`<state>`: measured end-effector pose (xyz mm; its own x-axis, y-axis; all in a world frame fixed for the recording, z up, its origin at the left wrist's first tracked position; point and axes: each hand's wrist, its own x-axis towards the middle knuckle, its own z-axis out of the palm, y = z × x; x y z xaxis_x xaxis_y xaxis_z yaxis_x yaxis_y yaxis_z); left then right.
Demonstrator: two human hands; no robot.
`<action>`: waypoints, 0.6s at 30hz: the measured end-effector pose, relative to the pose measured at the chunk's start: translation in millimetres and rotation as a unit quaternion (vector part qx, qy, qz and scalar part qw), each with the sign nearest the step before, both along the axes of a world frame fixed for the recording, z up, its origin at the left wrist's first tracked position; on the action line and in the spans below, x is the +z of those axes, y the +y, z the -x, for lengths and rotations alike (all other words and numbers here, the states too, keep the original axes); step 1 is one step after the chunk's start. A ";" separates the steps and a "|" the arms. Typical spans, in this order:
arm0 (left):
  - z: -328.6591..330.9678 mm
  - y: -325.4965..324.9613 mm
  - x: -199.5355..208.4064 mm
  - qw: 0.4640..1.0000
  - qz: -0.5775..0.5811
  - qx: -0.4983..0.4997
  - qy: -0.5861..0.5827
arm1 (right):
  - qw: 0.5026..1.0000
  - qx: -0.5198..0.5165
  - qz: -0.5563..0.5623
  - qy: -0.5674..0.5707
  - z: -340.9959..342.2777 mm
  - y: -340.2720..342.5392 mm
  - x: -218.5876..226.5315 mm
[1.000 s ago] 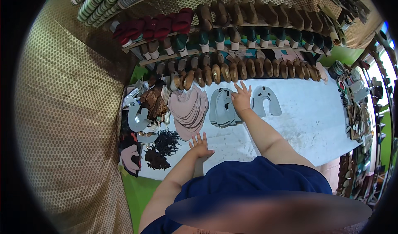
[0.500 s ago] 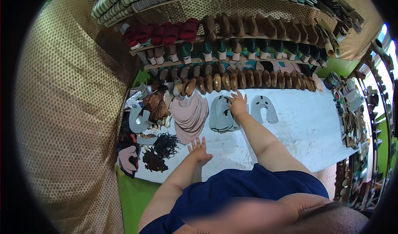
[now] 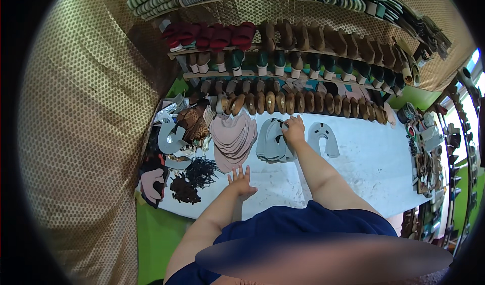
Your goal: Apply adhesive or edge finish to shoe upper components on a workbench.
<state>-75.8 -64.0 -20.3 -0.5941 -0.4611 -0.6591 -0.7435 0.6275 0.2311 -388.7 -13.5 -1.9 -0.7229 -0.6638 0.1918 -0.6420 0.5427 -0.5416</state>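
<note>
My right hand (image 3: pixel 294 130) rests at the right side of a stack of grey U-shaped pieces (image 3: pixel 269 146) that look like cut shoe uppers. Its fingers are bent and drawn together by the black tabs on top; what they pinch, if anything, is too small to make out. To the right lies another grey U-shaped piece (image 3: pixel 330 146), with small dark marks on it. My left hand (image 3: pixel 242 183) lies on the white tabletop with its fingers spread, holding nothing. Just beyond its fingertips is a fanned pile of pink pieces (image 3: pixel 233 138).
Dark straps and scraps (image 3: pixel 201 172) lie at the left, with brown patterned material (image 3: pixel 193 123) behind them. Wooden shoe lasts (image 3: pixel 300 102) line the table's back edge under shelves holding red slippers (image 3: pixel 221 36) and more lasts. Tools (image 3: pixel 424 158) crowd the right end.
My right hand's fingers, spread before, have drawn together at the grey stack. My left hand stays spread in nearly the same place. The whole view has shifted slightly.
</note>
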 end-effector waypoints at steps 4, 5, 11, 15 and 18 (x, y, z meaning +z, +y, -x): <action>-1.0 1.0 -3.7 1.000 0.011 -0.005 0.008 | 0.999 0.021 0.000 0.044 8.2 2.5 -7.7; -1.8 1.5 -4.3 1.000 0.013 -0.004 0.013 | 0.998 0.023 0.014 0.061 6.8 2.9 -9.6; -0.9 -0.2 -7.0 1.000 0.015 0.000 0.020 | 0.996 0.034 0.027 0.073 1.8 2.1 -7.5; -1.8 -0.7 -7.6 1.000 0.011 0.004 0.020 | 0.998 0.034 -0.041 0.039 -0.6 -0.5 7.5; -1.0 0.0 -7.8 1.000 0.010 0.005 0.016 | 0.997 0.039 -0.063 0.018 3.0 -4.8 13.1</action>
<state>-74.8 -64.1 -28.1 -0.6102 -0.4795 -0.6307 -0.7420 0.6248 0.2429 -391.8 -18.3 11.2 -0.6629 -0.7376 0.1284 -0.7021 0.5528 -0.4488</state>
